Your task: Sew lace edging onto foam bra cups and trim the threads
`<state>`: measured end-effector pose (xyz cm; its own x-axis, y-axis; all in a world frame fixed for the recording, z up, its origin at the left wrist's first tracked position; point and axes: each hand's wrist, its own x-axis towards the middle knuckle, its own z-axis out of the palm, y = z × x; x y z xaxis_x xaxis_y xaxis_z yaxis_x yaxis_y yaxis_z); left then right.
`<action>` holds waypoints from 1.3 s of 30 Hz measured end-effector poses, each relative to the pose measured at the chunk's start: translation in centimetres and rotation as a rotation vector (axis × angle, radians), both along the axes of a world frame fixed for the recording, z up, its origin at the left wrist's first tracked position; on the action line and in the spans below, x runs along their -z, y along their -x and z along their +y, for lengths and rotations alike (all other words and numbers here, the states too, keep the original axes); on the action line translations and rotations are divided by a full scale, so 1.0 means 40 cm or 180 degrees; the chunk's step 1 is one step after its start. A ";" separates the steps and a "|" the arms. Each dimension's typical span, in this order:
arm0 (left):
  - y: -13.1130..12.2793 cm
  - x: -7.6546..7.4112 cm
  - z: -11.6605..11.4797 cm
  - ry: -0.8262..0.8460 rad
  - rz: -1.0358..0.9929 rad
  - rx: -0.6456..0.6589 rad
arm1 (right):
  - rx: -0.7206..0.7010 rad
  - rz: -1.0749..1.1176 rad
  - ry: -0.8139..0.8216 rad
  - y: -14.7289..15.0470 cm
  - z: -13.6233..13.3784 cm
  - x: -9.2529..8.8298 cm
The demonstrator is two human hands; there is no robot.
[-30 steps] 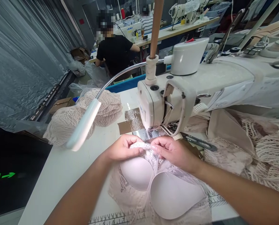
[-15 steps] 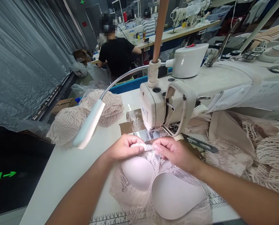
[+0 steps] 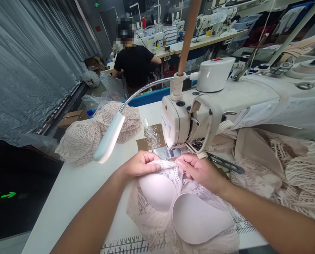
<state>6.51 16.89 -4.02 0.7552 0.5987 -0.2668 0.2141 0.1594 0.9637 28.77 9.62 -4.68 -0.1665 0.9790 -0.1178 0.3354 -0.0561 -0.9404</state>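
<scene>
A pale pink lace bra (image 3: 181, 211) lies cups-up on the white table (image 3: 75, 190) in front of me. My left hand (image 3: 139, 165) pinches the lace edge above the left cup. My right hand (image 3: 199, 169) pinches the same lace band from the right, fingers closed on it. Both hands hold the edge just in front of the needle area (image 3: 173, 150) of the white sewing machine (image 3: 226, 102).
A flexible lamp (image 3: 110, 135) hangs over the table's left part. Finished lace bras (image 3: 94, 132) are piled at the back left, more lace pieces (image 3: 292, 165) at the right. Thread snips (image 3: 223, 163) lie beside the machine. A person in black (image 3: 135, 63) works at a table beyond.
The view has shifted slightly; both hands keep their pinch on the lace edge and have edged a little to the right.
</scene>
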 end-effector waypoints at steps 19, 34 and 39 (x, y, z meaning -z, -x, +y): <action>0.005 0.021 -0.003 -0.0256 0.0026 -0.0086 | -0.0328 -0.3603 -0.1085 -0.081 -0.036 -0.094; 0.014 0.014 -0.006 -0.0204 -0.0204 -0.0190 | 0.0013 -0.4033 -0.2018 -0.149 -0.086 -0.044; 0.005 0.021 -0.011 -0.0211 -0.0143 -0.0281 | -0.0427 -0.2507 -0.2152 -0.050 -0.139 -0.073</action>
<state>6.31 16.44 -4.84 0.7092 0.6785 -0.1915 0.1583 0.1114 0.9811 30.78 4.04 -1.77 -0.3924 0.8604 0.3250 0.8314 0.4830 -0.2749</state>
